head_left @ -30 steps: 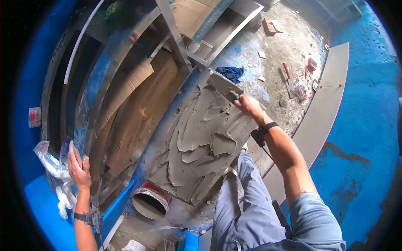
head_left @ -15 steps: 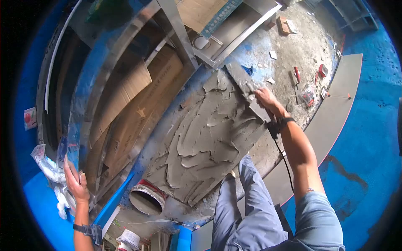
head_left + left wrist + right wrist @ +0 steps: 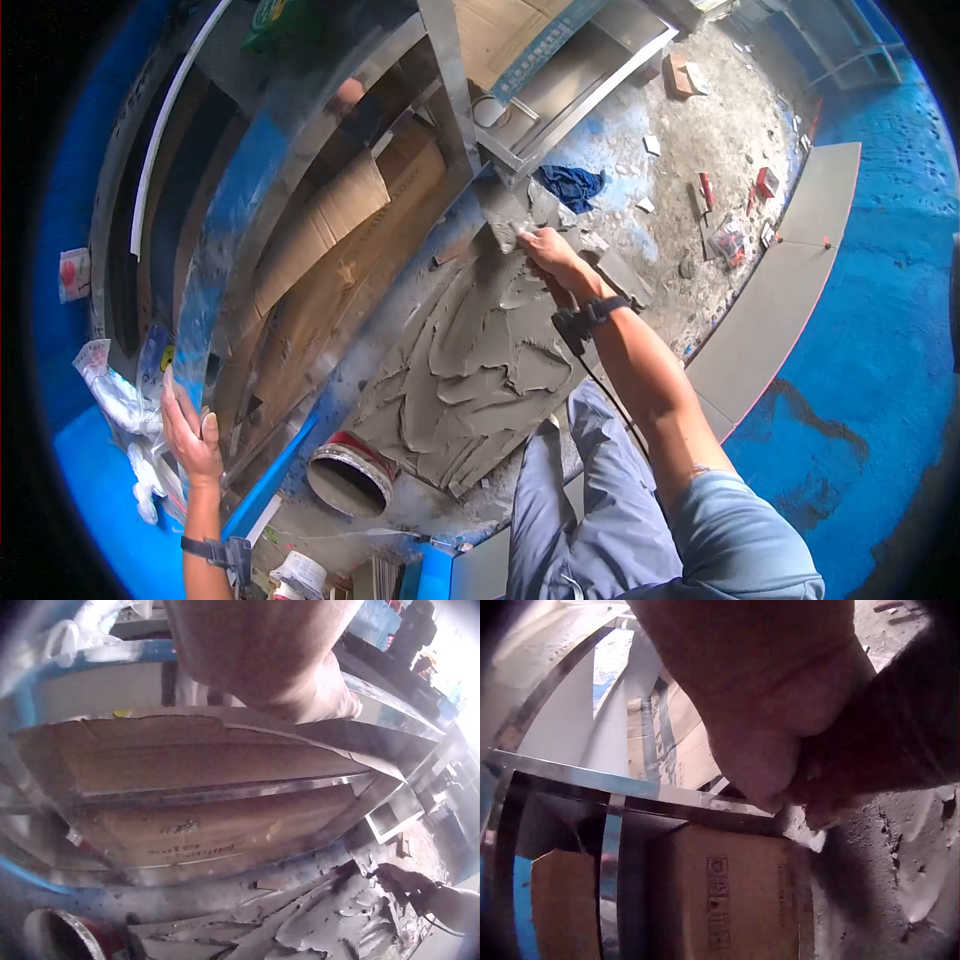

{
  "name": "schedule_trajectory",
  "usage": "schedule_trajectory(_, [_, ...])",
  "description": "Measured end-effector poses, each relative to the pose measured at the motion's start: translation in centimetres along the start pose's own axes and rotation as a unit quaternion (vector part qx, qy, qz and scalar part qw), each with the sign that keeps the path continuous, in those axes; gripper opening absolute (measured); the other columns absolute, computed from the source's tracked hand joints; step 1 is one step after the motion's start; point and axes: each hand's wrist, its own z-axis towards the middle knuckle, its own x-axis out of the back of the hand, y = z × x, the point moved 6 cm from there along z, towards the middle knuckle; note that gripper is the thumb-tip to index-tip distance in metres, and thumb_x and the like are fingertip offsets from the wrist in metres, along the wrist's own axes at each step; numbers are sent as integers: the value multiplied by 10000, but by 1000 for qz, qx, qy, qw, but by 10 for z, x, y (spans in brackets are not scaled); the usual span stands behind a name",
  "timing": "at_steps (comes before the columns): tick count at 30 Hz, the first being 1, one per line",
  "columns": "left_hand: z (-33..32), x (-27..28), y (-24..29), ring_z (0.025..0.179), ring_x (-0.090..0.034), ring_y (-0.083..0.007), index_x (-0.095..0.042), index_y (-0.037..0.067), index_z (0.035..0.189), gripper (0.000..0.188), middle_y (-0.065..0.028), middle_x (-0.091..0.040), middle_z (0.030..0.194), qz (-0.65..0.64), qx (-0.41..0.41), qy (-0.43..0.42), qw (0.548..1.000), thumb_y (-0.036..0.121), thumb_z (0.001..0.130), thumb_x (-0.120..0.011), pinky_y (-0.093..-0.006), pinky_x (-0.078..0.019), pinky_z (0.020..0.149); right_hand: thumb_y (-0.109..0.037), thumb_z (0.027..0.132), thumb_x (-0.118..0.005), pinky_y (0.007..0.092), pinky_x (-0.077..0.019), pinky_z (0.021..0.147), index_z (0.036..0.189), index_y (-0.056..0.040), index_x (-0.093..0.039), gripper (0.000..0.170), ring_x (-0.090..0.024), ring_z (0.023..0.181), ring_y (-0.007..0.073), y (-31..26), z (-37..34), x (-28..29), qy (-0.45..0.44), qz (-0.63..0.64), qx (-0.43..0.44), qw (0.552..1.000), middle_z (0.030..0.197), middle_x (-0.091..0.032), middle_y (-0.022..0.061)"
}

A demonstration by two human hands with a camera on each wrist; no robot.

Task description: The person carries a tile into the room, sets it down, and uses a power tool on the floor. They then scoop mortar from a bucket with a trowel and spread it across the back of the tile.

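My right hand (image 3: 552,255) grips a trowel (image 3: 505,236) by its handle, the blade coated in grey mortar. It works at the far end of a thick, ridged bed of wet mortar (image 3: 475,370) spread over a flat slab. In the right wrist view the hand (image 3: 772,727) hides most of the tool. Off to the left, my left hand (image 3: 193,440) is raised with its fingers straight, against the edge of a metal-framed cabinet (image 3: 235,215). The left wrist view shows this hand (image 3: 277,660) above the cabinet side.
A mortar-stained red bucket (image 3: 322,455) lies tipped near the slab's close end. Cardboard (image 3: 350,270) fills the cabinet. A blue cloth (image 3: 572,188), a red-handled tool (image 3: 706,192) and rubble lie on the far floor. Grey panels (image 3: 790,270) run along the right.
My right hand moved the trowel right along the slab's far edge, then back left to the far left corner, uncovering the blue cloth. My left hand stays about where it was.
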Motion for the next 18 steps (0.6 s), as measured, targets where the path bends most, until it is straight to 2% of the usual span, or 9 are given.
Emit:
schedule_trajectory(2, [2,2,4,1251,-452,-411,-365,-51,1400,882,-242,-458,1376,-4,-3,1,1000,665,889,-422,-451,-347,1046,-355,928,-556,307,-387,401,736,-24,-587,384,-511,441,135,-17,-14,-10,-88,197,-45,975,560,-541,35])
schedule_trajectory(4, [3,4,7,1249,-455,-410,-368,-49,1398,875,-239,-463,1374,-8,-6,2,1000,661,891,-423,-450,-346,1047,-370,930,-563,311,-408,420,778,-11,-609,393,-533,462,138,-11,-26,-8,-97,147,-36,984,586,-563,43])
schedule_trajectory(7, [3,4,7,1246,-458,-408,-375,-41,1397,840,-233,-469,1372,16,-16,7,1000,635,901,-437,-450,-345,1046,-427,923,-525,454,-506,637,807,30,-615,480,-658,637,337,0,-61,10,5,-73,16,997,677,-638,193])
schedule_trajectory(10, [2,2,8,1245,-459,-409,-377,-36,1398,817,-233,-471,1372,9,-24,15,1000,613,907,-453,-450,-342,1046,-451,916,-522,496,-494,724,842,29,-627,497,-652,792,412,9,-79,28,88,-198,68,974,798,-656,247])
schedule_trajectory(11, [2,3,9,1243,-460,-411,-378,-33,1398,813,-233,-473,1368,-2,-21,18,1000,611,908,-458,-448,-346,1043,-466,907,-525,511,-483,763,851,30,-626,509,-628,868,443,18,-76,33,84,-177,32,980,871,-655,266])
schedule_trajectory(14, [2,3,8,1239,-463,-408,-376,-27,1402,812,-232,-475,1364,-22,-15,20,999,609,907,-465,-439,-358,1038,-428,905,-531,472,-507,684,806,40,-612,485,-659,730,373,54,-50,46,107,-36,3,994,727,-643,222])
schedule_trajectory(15, [1,2,7,1238,-467,-404,-374,-24,1406,813,-230,-475,1363,-34,-7,19,999,610,906,-468,-433,-366,1035,-395,904,-538,422,-505,566,759,53,-595,474,-635,574,271,50,-48,52,79,-2,-4,997,605,-593,159])
schedule_trajectory(16, [0,1,8,1238,-467,-404,-374,-24,1406,813,-230,-475,1363,-33,-8,18,999,610,906,-468,-433,-366,1035,-325,931,-536,331,-440,442,795,22,-582,376,-526,462,158,44,-49,60,59,18,-9,998,589,-542,56])
schedule_trajectory(18, [1,1,7,1235,-474,-391,-370,-15,1414,814,-225,-470,1364,-57,6,20,998,609,902,-478,-422,-385,1027,-316,927,-530,320,-422,424,807,13,-604,358,-512,453,146,42,-48,64,57,64,-26,996,588,-540,52])
